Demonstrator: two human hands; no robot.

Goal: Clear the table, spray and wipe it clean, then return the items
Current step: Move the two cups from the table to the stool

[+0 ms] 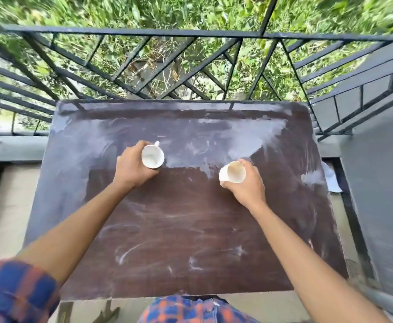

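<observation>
My left hand (130, 166) is curled round the white mug (152, 156), its handle pointing away from me. My right hand (247, 183) is wrapped round the handleless cup (233, 172); both vessels stand mouth-up at mid-table, each within its own grip and well apart, though I cannot tell whether their bases touch the top. The table (191, 217) is dark brown, smeared with pale streaks that are heaviest at the far side, and stands on a balcony against a black railing (144, 34) with foliage beyond.
</observation>
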